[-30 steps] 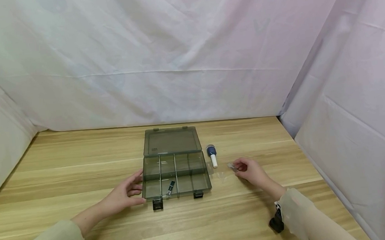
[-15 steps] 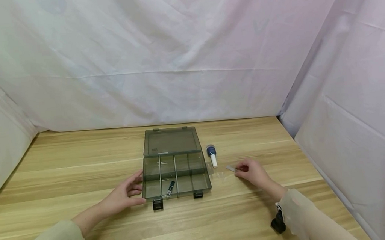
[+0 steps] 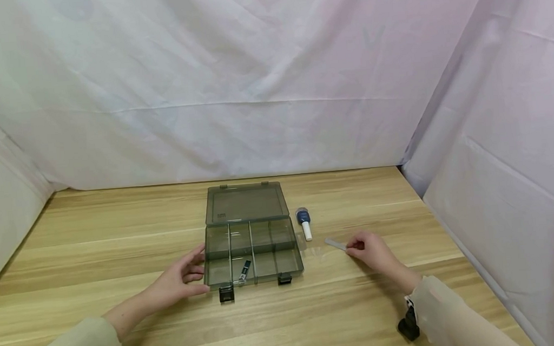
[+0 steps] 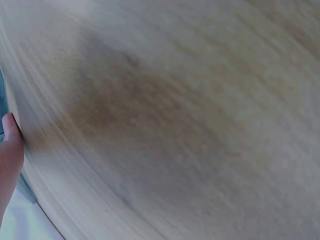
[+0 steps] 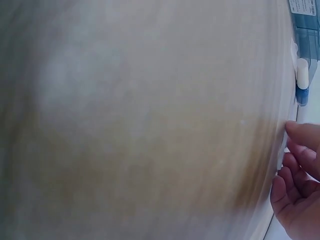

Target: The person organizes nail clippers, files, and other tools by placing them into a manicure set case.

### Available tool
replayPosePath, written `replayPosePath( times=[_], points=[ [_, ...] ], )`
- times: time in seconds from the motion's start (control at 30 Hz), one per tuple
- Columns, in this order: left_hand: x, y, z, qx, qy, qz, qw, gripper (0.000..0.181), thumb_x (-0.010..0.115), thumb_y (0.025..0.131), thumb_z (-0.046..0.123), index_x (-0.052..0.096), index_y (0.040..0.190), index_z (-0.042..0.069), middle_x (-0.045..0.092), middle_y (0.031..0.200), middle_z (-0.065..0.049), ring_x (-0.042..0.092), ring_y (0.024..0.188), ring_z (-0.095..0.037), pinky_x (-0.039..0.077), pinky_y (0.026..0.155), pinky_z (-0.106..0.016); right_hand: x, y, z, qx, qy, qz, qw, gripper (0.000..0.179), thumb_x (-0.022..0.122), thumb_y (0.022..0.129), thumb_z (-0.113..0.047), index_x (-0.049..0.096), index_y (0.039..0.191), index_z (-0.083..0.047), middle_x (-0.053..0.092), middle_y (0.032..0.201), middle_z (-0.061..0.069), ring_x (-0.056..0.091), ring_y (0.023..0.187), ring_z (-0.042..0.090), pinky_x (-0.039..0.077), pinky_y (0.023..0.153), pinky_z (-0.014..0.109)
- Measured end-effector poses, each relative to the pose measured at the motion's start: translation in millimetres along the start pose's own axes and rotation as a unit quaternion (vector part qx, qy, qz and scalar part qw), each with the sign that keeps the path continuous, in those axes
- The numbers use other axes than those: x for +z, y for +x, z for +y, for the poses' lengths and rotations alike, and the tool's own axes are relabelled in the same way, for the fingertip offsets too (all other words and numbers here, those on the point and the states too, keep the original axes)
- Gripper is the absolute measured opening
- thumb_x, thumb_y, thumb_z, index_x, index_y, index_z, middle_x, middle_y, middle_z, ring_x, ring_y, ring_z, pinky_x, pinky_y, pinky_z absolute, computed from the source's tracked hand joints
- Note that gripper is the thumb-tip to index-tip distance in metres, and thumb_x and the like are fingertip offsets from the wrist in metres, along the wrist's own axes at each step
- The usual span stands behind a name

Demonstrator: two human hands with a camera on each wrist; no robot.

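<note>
A smoky see-through divided box [image 3: 266, 261] lies with its lid [image 3: 247, 202] folded back. My left hand [image 3: 178, 278] rests at its left side, thumb by the front corner and fingers along the wall. In one front compartment lies a small dark nail clipper [image 3: 245, 270] with a silvery end. To the right of the box, my right hand [image 3: 373, 252] pinches the near end of a flat grey strip, seemingly a nail file [image 3: 334, 243], low over the table. Fingers and thumb of the right hand [image 5: 300, 175] show at the edge of the right wrist view, where the strip is hard to make out.
A blue nail polish bottle [image 3: 303, 216] with a white cap lies right of the box. Small clear pieces [image 3: 316, 251] lie on the wooden table [image 3: 269, 325] nearby. Two black latches [image 3: 226, 294] stick out at the box's front. White cloth [image 3: 231, 89] encloses the back and sides.
The right hand has drawn slightly right and toward the body, and more of the grey strip shows beyond its fingertips. The left hand, box and bottle stay nearly where they were.
</note>
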State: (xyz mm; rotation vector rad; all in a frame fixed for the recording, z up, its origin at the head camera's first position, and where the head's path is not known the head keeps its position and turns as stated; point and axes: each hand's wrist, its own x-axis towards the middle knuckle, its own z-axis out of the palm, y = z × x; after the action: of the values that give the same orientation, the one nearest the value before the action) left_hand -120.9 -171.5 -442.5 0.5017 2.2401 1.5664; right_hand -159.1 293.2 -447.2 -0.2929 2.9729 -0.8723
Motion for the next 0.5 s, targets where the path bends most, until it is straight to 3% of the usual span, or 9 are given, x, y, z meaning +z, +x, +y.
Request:
replayPosePath(
  times=[0.5],
  points=[
    [-1.3, 0.8, -2.6, -0.001, 0.002, 0.004, 1.0, 0.096, 0.075, 0.077, 0.012, 0.011, 0.146, -0.009, 0.031, 0.136, -0.04, 0.049, 0.113, -0.042, 0.05, 0.095, -0.031, -5.4, 6.0, -2.6, 0.042, 0.075, -0.005, 0.9962, 0.011, 0.07, 0.082, -0.009, 0.069, 0.088, 0.0, 0.067, 0.078, 0.007, 0.055, 0.068, 0.007, 0.048, 0.058, 0.017]
  ],
)
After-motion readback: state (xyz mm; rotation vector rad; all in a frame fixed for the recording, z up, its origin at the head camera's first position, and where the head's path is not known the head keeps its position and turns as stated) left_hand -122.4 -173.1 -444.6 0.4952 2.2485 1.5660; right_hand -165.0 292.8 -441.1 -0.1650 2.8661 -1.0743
